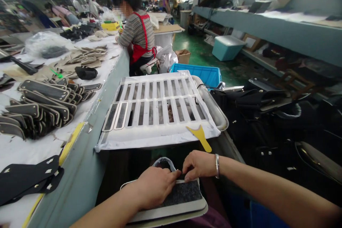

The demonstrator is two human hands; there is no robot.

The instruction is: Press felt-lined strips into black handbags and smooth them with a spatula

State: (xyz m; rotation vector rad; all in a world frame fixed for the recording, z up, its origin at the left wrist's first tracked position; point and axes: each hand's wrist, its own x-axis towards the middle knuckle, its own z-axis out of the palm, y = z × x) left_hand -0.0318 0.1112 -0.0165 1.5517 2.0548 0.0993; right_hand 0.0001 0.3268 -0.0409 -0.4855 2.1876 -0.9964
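A handbag (187, 205) with pale panels and a dark grey felt-like patch lies on my lap. Its curved handle (165, 161), which looks wrapped in clear film, rises at the top edge. My left hand (159, 187) rests across the bag, its fingertips pressed together at the handle's base. With curled fingers, my right hand (199, 165) grips the bag's upper edge beside the left fingertips. What lies right between the fingertips is hidden. A metal bangle (217, 166) circles my right wrist. Just beyond it, a yellow scraper (201, 138) lies on the rack's front edge.
Ahead stands a white slotted rack (157, 131) bearing two framed dark strips (121, 115). Dark strap pieces (45, 107) pile up on the left table (107, 57). Black bags (256, 96) crowd the right. Behind the rack are a blue crate (197, 73) and a seated co-worker (139, 32).
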